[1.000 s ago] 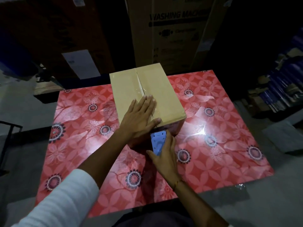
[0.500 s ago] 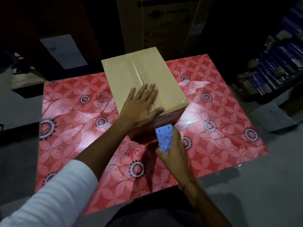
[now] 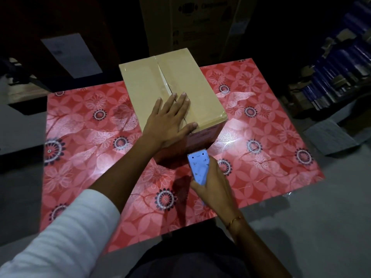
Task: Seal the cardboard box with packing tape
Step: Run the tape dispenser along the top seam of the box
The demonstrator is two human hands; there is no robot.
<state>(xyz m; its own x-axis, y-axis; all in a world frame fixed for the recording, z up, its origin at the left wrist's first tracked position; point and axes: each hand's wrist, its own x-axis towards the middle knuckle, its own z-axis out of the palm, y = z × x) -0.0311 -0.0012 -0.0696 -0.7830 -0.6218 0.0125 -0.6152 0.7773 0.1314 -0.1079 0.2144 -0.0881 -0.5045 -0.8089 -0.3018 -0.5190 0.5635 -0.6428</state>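
A tan cardboard box [image 3: 140, 89] stands on a red flowered mat [image 3: 84, 141], its top flaps closed with clear shiny tape along the centre seam. My left hand [image 3: 170, 121] lies flat on the near end of the lid, fingers spread, thumb at the front edge. My right hand [image 3: 212, 185] grips a blue tape dispenser [image 3: 198, 167] just in front of the box's near face, its toothed blade pointing at the box. The tape roll itself is hidden under my hand.
A large printed carton [image 3: 192, 25] stands upright behind the box. Stacked dark-blue goods [image 3: 337, 73] fill the right side. A grey flat pad [image 3: 329, 137] lies on the floor to the right. Grey floor surrounds the mat.
My right hand has drawn the blue dispenser back from the box's near face toward me. My left hand stays pressed flat on the lid.
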